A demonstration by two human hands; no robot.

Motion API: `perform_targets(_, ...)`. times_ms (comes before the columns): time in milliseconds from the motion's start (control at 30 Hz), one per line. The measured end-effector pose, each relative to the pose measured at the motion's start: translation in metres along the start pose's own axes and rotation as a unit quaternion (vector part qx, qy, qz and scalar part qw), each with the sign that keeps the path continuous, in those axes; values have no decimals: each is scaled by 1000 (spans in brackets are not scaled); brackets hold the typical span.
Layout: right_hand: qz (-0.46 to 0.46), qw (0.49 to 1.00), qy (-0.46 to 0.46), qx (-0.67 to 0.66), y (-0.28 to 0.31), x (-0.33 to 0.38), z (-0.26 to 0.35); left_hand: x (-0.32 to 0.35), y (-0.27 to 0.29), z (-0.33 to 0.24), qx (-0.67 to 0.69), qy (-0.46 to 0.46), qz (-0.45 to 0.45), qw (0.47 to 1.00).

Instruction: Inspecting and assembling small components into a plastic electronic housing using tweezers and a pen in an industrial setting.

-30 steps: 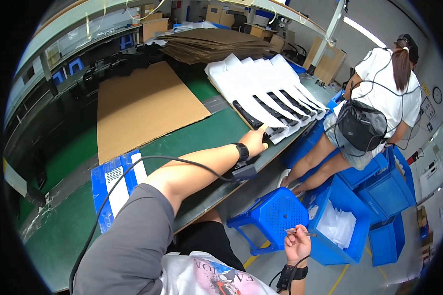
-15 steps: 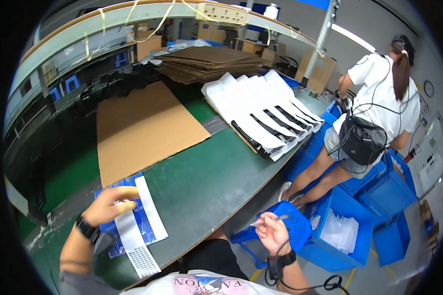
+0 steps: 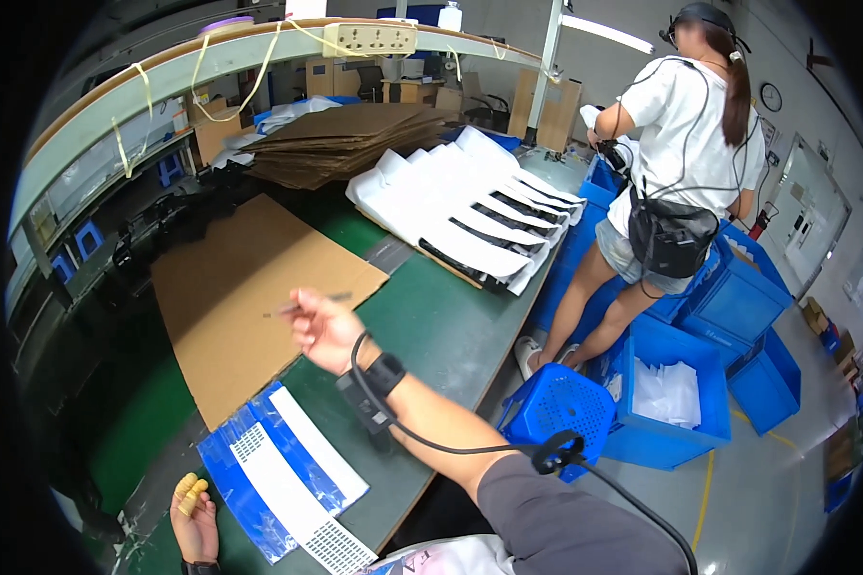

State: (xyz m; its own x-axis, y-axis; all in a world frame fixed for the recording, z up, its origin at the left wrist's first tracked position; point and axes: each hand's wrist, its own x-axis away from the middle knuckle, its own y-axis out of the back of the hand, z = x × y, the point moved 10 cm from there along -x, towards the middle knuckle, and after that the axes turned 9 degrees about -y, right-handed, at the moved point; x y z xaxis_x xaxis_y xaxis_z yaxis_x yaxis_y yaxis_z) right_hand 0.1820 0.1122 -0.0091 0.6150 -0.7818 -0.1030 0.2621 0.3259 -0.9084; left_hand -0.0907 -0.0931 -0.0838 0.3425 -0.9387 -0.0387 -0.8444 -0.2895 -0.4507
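Observation:
My right hand is raised over the near edge of a brown cardboard sheet. Its fingers pinch a thin, dark, pointed tool, blurred and too small to name. At the lower left, my left hand rests palm up with loosely curled fingers, two of them in yellow finger covers; nothing shows in it. Beside it on the green table lies a blue plastic-covered pad. A long white strip with rows of small dark marks lies across the pad, and a plain white strip lies along its right part.
White sheets over black parts lie at the table's right, with stacked cardboard behind. A blue stool and blue bins stand right of the table, near a person in a white shirt. A cable runs along my right arm.
My right hand has swung left from beside the stool to above the cardboard, still pinching the thin tool. My left hand has left the strips for the pad's left side. The view has shifted.

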Motion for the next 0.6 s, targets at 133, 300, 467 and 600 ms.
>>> perform_targets(133,-24,993,-117,16,45,-14,-65,0,8,1,47,27,3,999)
perform_targets(300,-26,992,-125,11,48,-15,-76,2,9,1,30,42,11,999)
perform_targets(467,-99,985,-139,37,79,-21,-76,-4,18,5,33,40,0,999)
perform_targets(600,-117,980,-156,47,84,-18,-77,-4,11,6,24,36,2,999)
